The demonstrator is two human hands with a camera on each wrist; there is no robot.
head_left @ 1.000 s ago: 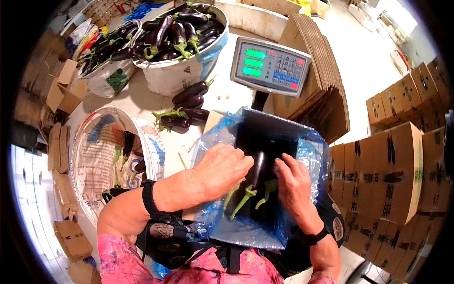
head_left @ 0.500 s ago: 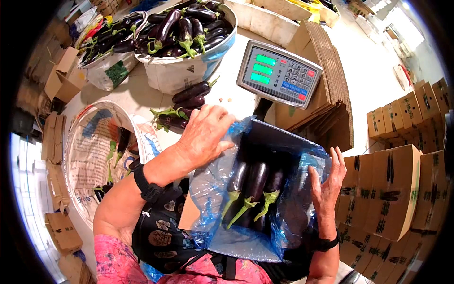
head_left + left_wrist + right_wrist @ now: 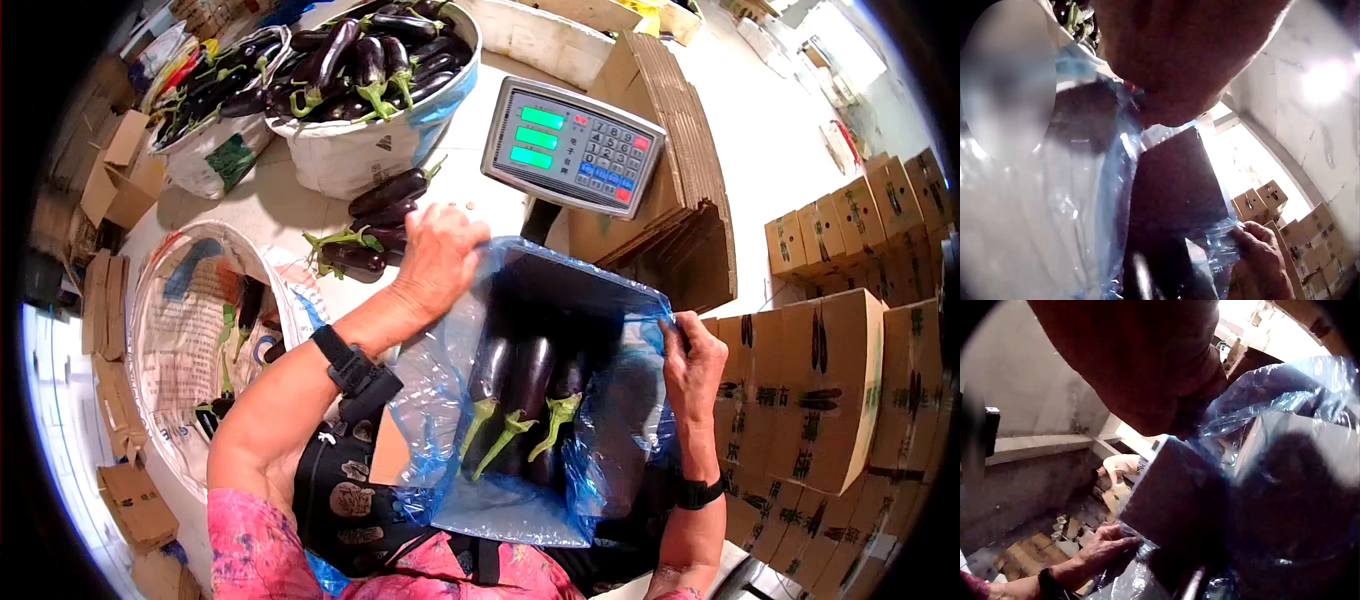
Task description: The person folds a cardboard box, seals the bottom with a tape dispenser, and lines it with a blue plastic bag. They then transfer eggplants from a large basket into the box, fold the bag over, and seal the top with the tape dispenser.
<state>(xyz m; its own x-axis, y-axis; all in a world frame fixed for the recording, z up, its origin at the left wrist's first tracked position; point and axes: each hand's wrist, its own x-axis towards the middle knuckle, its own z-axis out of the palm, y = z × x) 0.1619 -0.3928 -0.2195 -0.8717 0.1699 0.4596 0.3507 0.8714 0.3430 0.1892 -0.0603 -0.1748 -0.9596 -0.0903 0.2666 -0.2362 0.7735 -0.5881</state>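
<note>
A box (image 3: 580, 275) lined with a blue translucent plastic bag (image 3: 425, 390) sits in front of the person's body. Inside it lie several eggplants (image 3: 530, 375), green stems toward the body. At the far left corner the left hand (image 3: 440, 258) holds the bag's edge; in the right wrist view this left hand (image 3: 1105, 547) has its fingertips at the box corner with the film. On the far right corner, the right hand (image 3: 695, 360) pinches the bag's edge, and the left wrist view shows this right hand (image 3: 1263, 247) with film gathered at its fingers.
Beyond the box stands a scale display (image 3: 572, 145) beside stacked flat cardboard (image 3: 690, 190). Full eggplant sacks (image 3: 350, 160) are at far left, an open sack (image 3: 170, 340) at left. Loose eggplants (image 3: 385, 195) lie on the floor. Cartons (image 3: 800, 390) are piled at right.
Both hands have left the inside of the box for the bag's edges. The right hand, spread open half a second ago, now pinches the film. The eggplants' stems have come into full view.
</note>
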